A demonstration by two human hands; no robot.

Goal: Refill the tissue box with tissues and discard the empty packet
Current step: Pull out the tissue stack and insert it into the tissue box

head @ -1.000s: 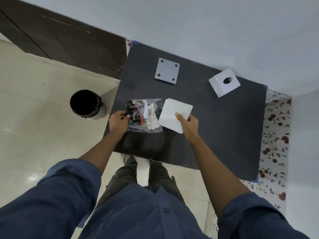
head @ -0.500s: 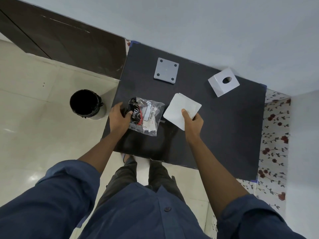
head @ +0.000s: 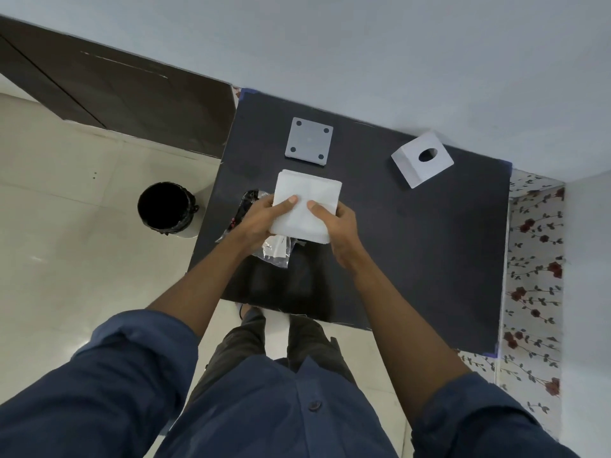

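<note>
Both hands hold a white stack of tissues [head: 310,193] above the near left part of the dark table [head: 413,259]. My left hand [head: 261,219] grips its left edge, thumb on top. My right hand [head: 337,223] grips its right edge. The clear plastic packet [head: 274,249] with dark print lies crumpled under my left hand and the stack, mostly hidden. The white tissue box cover [head: 422,159], with a round hole on top, stands at the far right. Its grey square base plate [head: 309,142] lies at the far middle.
A black bin [head: 165,208] stands on the tiled floor left of the table. A wall runs along the table's far edge. A floral-patterned surface [head: 532,276] borders the table on the right. A dark door panel [head: 132,94] is at the far left.
My right hand brought the tissue stack left over the packet. My left hand left its grip on the packet's end and took the stack's left edge.
</note>
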